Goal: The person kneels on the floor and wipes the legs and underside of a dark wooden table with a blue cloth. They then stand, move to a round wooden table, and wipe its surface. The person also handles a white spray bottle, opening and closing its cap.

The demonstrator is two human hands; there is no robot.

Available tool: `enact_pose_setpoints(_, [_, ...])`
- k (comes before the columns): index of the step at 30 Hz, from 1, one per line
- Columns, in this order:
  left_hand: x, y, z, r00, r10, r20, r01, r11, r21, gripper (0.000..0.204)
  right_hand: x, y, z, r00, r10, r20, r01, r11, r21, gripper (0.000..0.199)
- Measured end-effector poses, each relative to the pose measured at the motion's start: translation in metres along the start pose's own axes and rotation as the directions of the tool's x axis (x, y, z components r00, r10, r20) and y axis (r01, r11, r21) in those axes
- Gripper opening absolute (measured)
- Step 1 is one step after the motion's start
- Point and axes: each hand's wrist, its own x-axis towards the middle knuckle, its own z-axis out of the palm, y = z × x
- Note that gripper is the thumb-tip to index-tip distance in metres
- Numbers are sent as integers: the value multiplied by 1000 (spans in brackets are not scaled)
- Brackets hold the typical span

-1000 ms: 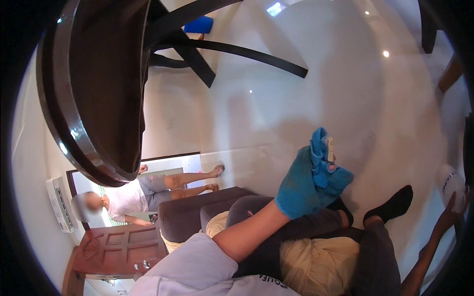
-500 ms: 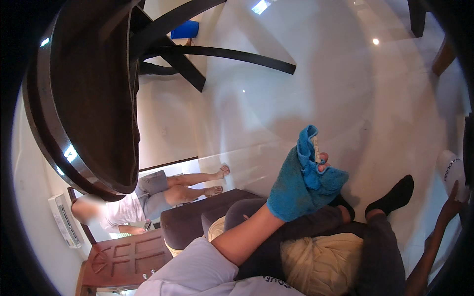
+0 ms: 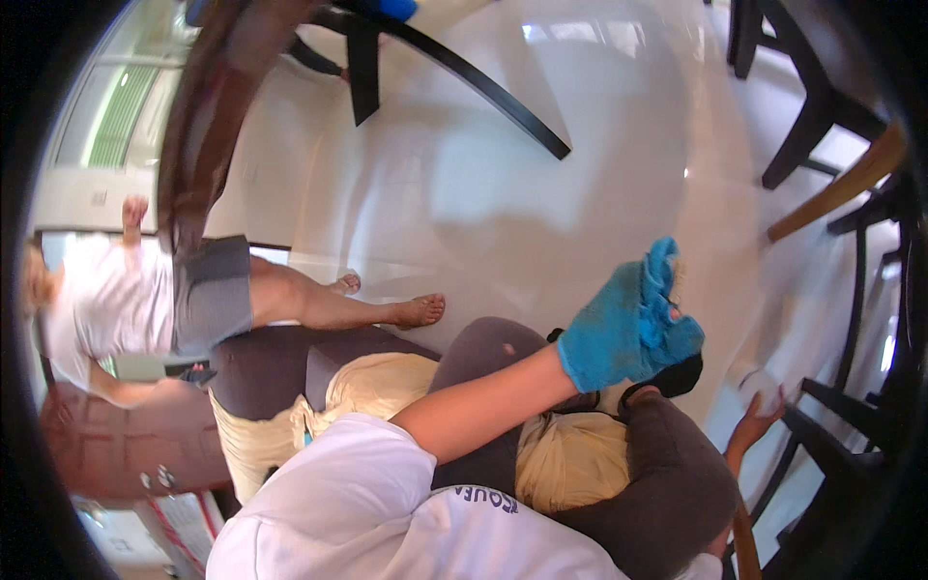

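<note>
A blue terry cloth (image 3: 619,324) is wrapped round my left hand (image 3: 675,314) and bunched at its far end. Most of that hand is covered, with only a bit of fingertip peeking out, curled into the folds. A pale strip (image 3: 680,280) lies along the cloth's bunched edge. Farther right, my right hand (image 3: 762,423) grips a white rounded container (image 3: 759,387), partly covered by the fingers. The two hands are apart, the cloth held over the glossy floor (image 3: 541,232) in front of my bent legs.
Dark table legs (image 3: 483,87) curve down at the upper left, beside the table's edge (image 3: 208,126). Dark chairs (image 3: 822,106) crowd the right side. A person (image 3: 116,300) in a light shirt stands at left holding a phone. Beige fabric (image 3: 570,459) lies over my dark trousers.
My view has turned, so the table slides up and left and more chairs appear. The right hand with the white container is closer to the left hand. The cloth stays in my left hand.
</note>
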Motion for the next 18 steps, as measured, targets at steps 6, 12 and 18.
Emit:
enact_pose_setpoints(6, [-66, 84, -23, 993, 79, -91, -111, 894, -433, 66, -90, -8, -79, 997, 53, 64, -48, 996, -76, 50])
enact_pose_setpoints(12, [-119, 140, -73, 979, 156, 132, -3, 658, -753, 35, -170, 9, -151, 999, -48, -7, 45, 979, -200, 53])
enact_pose_setpoints(18, [-138, 189, -101, 757, 240, 608, 648, -395, -651, 42, -223, -89, -224, 963, -69, -260, 42, 994, -105, 56])
